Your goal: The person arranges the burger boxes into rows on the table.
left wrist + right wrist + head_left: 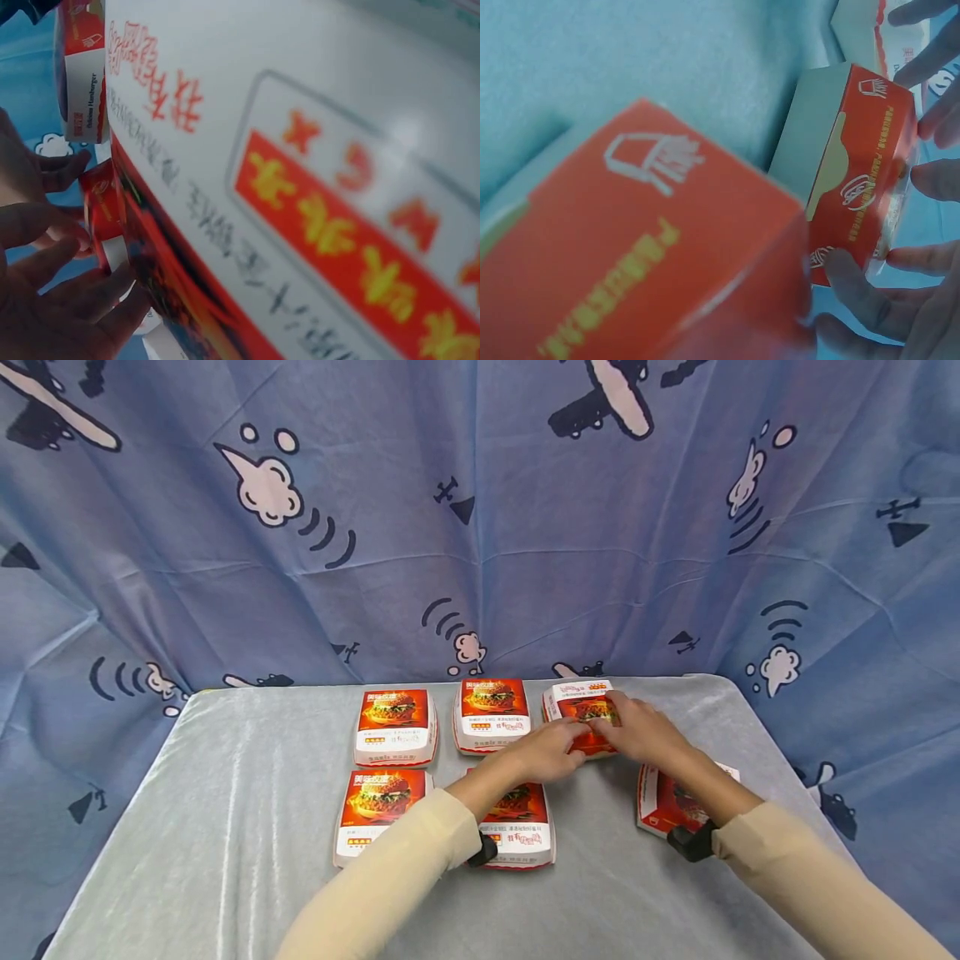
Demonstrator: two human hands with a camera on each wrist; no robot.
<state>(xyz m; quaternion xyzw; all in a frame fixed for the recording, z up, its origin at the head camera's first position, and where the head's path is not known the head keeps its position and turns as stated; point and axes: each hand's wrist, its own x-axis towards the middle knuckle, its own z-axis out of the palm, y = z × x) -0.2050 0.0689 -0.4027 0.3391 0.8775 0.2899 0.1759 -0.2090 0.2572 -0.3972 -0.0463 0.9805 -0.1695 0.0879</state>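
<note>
Both hands reach to one burger box at the back right of the table. Its white printed strip faces the far edge. My left hand touches its near side with fairly straight fingers. On its right part rests my right hand. In the right wrist view, spread fingers of the right hand touch the box's red side and edge, and left-hand fingers show near the far end. The left wrist view shows the left hand with fingertips at the box, partly hidden by a nearer box.
More burger boxes lie on the grey cloth-covered table: one at back left, one at back middle, one at front left, one under the left forearm, one under the right wrist. A blue patterned curtain hangs behind.
</note>
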